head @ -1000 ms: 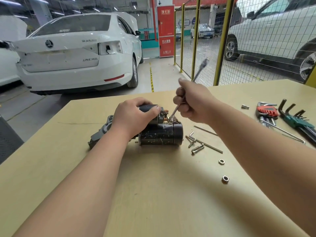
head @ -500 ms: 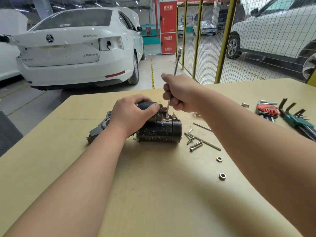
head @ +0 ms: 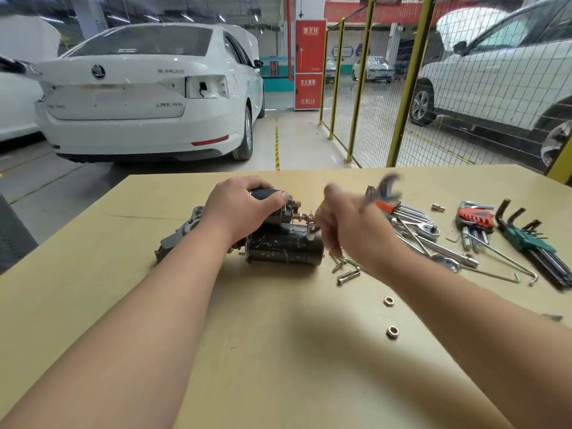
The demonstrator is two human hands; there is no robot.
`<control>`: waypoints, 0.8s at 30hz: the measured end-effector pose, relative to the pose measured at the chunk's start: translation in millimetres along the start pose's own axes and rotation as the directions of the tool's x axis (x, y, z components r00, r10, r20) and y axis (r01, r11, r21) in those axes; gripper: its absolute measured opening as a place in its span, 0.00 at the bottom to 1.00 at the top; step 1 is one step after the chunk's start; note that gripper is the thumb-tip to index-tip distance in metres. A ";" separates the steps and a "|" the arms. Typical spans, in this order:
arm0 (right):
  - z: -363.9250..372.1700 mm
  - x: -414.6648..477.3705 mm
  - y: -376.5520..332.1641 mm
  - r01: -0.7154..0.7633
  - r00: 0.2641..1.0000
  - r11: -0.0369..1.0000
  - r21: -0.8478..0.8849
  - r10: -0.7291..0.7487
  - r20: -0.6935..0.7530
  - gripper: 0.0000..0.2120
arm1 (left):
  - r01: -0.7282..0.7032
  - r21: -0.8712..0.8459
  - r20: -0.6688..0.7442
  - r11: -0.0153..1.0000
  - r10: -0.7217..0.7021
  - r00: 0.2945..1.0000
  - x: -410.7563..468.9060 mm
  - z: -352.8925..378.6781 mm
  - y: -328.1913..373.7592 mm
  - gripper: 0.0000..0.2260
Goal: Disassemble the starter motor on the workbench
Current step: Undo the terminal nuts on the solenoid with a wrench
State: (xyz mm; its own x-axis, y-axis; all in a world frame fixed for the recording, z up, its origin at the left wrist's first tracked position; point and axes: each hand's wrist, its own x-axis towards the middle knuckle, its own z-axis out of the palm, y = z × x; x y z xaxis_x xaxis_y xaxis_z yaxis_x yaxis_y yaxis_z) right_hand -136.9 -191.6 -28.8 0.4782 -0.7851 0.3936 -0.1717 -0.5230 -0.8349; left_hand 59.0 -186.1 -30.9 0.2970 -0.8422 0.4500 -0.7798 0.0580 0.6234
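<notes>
Two loose nuts nearest on the workbench, apart from each other; just beyond, a few bolts beside the black end of the starter motor, lying on its side at mid-bench. Left hand clamped over the motor's upper cylinder, fingers curled round it; right hand blurred, just right of the terminal end, fingers closed on a wrench angled up and away. Farther right, ratchet, red hex key set and green hex key set on the bench; behind, yellow mesh fence and white car.
</notes>
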 end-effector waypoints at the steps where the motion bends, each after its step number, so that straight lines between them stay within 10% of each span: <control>1: -0.9 14.3 -2.4 -0.099 0.994 0.978 0.182 0.108 -0.037 0.25 | -0.005 0.006 -0.003 1.000 0.005 1.000 -0.6 -0.1 0.1 0.17; 7: -5.2 66.5 -8.0 -0.493 0.858 0.799 0.344 0.513 0.036 0.21 | -0.019 0.003 -0.019 1.000 0.019 1.000 -5.4 0.0 -1.6 0.15; 15: -8.1 81.3 -14.2 -0.631 0.773 0.675 0.381 0.586 0.243 0.18 | -0.058 -0.004 -0.038 0.998 0.057 0.998 -14.6 -1.5 -2.4 0.13; 19: -1.3 52.2 -15.9 -0.367 0.919 0.778 0.510 0.388 0.068 0.20 | -0.042 -0.011 -0.031 0.999 0.041 0.999 -11.3 -2.2 -2.4 0.14; 21: 3.6 21.4 -11.0 0.016 0.999 0.984 0.175 -0.010 -0.036 0.19 | -0.029 -0.008 -0.019 1.000 0.029 0.999 -8.3 -1.4 -2.2 0.15; 24: 9.6 -18.7 10.0 0.596 0.801 0.704 -0.386 -0.491 0.342 0.05 | -0.020 -0.024 -0.001 1.000 0.020 1.000 -5.0 -1.0 -1.9 0.15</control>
State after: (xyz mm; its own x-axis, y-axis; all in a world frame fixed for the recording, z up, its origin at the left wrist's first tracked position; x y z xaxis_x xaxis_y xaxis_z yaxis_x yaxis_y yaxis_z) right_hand -139.2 -178.9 -48.1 0.7619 -0.2585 0.5939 -0.1682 -0.9644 -0.2040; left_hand 59.6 -181.5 -33.7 0.2818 -0.8405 0.4627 -0.7723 0.0875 0.6292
